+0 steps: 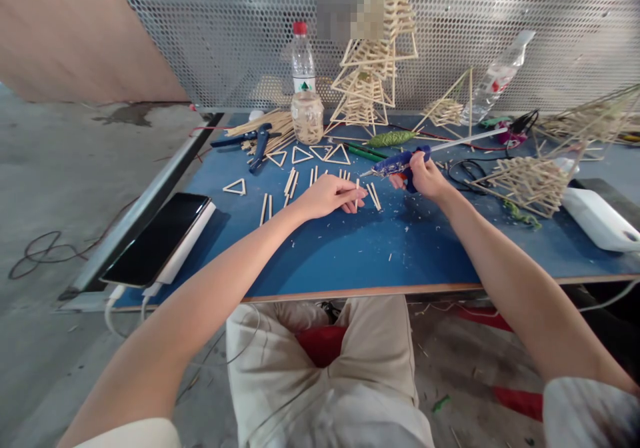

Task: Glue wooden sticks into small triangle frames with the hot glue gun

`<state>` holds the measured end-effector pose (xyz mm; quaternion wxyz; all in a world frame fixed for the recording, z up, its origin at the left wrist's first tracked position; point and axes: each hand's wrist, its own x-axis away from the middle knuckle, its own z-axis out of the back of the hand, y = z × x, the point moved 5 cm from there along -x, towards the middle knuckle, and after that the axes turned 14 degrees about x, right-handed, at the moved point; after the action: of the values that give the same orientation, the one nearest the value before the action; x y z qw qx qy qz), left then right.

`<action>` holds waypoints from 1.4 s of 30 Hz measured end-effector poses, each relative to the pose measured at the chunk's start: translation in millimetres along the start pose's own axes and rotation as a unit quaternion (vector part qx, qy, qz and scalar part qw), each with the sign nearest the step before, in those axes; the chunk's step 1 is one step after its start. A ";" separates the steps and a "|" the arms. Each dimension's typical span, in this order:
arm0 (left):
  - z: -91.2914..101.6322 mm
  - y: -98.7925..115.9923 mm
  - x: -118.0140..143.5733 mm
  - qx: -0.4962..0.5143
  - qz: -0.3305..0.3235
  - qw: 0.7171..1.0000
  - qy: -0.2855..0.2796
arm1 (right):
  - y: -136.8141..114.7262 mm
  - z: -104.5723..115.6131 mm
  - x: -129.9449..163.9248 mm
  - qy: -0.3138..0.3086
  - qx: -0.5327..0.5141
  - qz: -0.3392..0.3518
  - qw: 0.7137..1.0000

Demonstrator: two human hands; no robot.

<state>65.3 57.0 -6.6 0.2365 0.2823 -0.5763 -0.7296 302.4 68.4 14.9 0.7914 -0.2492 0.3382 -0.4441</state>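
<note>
Right hand [425, 175] clamped on blue glue gun [397, 163], nozzle aimed at 9 o'clock. Left hand [330, 195] flat on blue desk [350, 255], fingers together, pinning wooden sticks [373, 196]. At 12 o'clock: glass jar [307, 118], contents unclear; behind it plastic bottle [303, 61], red cap on, looks empty. At 8 o'clock: phone [157, 238].

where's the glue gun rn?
Head view: the blue glue gun is in the right hand, right of centre on the blue table, nozzle aimed at the sticks by the left hand.
</note>
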 end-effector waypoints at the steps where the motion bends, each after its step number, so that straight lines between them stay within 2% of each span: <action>1: -0.2 0.4 0.1 -0.001 0.001 1.000 0.002 | 1.7 0.3 0.2 0.004 0.001 -0.003 1.000; 11: -2.6 6.8 2.3 -0.007 0.008 1.000 -0.001 | 9.8 0.1 0.9 0.021 -0.004 -0.026 0.999; 23: -3.4 7.7 2.5 -0.004 0.019 1.000 0.000 | 10.5 -1.4 -3.0 0.016 -0.009 0.021 1.000; 31: -2.2 -0.6 0.8 0.003 0.015 1.000 0.002 | 1.0 -1.6 -1.8 0.015 -0.007 -0.005 1.000; 42: -0.5 -3.0 0.6 0.002 0.011 1.000 0.002 | -9.1 -0.8 -2.5 0.007 -0.004 0.029 1.000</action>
<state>65.1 56.9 -9.7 0.2453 0.2777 -0.5804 -0.7251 296.0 66.2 21.5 0.8006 -0.2395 0.3526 -0.4212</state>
